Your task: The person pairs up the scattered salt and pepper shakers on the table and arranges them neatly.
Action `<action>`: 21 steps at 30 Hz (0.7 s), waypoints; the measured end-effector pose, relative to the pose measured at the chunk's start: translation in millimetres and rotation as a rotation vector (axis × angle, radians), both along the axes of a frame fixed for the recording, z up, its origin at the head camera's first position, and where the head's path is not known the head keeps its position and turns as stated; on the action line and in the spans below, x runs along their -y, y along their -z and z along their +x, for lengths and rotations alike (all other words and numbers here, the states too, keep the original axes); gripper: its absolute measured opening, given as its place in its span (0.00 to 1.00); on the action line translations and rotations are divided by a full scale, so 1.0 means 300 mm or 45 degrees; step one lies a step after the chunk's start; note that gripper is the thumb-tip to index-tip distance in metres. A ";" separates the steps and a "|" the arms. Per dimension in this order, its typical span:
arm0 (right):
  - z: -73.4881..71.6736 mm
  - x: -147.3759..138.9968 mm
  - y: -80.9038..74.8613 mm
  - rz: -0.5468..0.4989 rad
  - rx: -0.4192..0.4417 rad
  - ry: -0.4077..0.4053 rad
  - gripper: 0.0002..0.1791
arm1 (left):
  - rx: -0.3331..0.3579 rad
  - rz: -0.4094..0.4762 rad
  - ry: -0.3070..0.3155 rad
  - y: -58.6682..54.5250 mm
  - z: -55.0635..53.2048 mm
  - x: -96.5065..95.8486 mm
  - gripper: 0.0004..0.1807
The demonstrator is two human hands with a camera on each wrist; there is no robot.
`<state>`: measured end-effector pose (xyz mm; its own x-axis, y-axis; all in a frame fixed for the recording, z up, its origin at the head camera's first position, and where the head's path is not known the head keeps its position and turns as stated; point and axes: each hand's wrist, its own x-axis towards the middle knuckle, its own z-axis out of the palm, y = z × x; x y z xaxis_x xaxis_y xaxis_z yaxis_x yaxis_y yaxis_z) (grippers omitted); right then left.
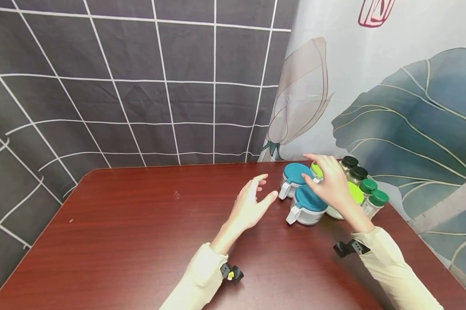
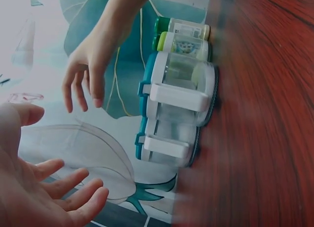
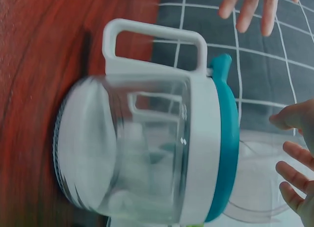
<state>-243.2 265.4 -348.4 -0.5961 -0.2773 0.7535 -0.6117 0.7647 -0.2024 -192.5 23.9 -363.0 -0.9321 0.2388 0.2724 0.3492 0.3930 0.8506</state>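
- A red-brown table [image 1: 140, 241] stretches beneath two outstretched arms, its far edge meeting a dark grid cloth [image 1: 140, 51] and, at the far right corner, a pale curtain [image 1: 396, 86] printed with a bud and a leaf.
- Cream sleeves [image 1: 198, 275] reach in from the table's near edge.
- The left hand [image 1: 249, 206] hangs over the table just left of the jars, thumb held wide of the loosely bent fingers.
- The right hand [image 1: 331, 181] hovers above the lids, apart from them, its fingers relaxed and thumb spread away.
- Two blue-lidded jars [image 1: 310, 199], clear-bodied and upright, stand toward the table's far right corner, one nearer the far edge, their white handles [image 1: 293, 214] pointing left.
- Two lime-lidded jars [image 1: 356, 193] stand just right of them, partly hidden by the right hand.
- Two green-capped bottles [image 1: 379, 198] line the table's right edge; two black-capped bottles [image 1: 358, 173] stand beyond them, nearer the far edge.
- Small black cameras [image 1: 231, 273] sit at both wrists.
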 end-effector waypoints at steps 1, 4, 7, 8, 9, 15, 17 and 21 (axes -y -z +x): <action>-0.001 -0.008 -0.002 -0.014 0.000 0.004 0.30 | -0.001 0.008 -0.001 -0.002 0.001 -0.004 0.28; -0.001 -0.028 -0.010 -0.043 0.013 0.027 0.30 | -0.005 0.022 0.001 -0.009 0.004 -0.017 0.28; 0.004 -0.044 -0.024 -0.060 0.047 0.062 0.30 | -0.021 0.006 0.001 -0.015 0.004 -0.030 0.27; 0.005 -0.050 -0.029 -0.063 0.061 0.075 0.30 | -0.023 -0.001 0.002 -0.017 0.005 -0.034 0.27; 0.008 -0.055 -0.033 -0.068 0.077 0.085 0.31 | -0.027 -0.013 0.001 -0.018 0.005 -0.038 0.27; 0.018 -0.088 -0.050 -0.081 0.142 0.118 0.33 | -0.009 -0.048 0.011 -0.015 0.005 -0.062 0.27; 0.015 -0.100 -0.052 -0.077 0.144 0.124 0.33 | 0.002 -0.058 0.016 -0.011 0.002 -0.069 0.27; 0.009 -0.123 -0.053 -0.066 0.140 0.136 0.34 | 0.012 -0.072 0.024 -0.003 -0.004 -0.083 0.28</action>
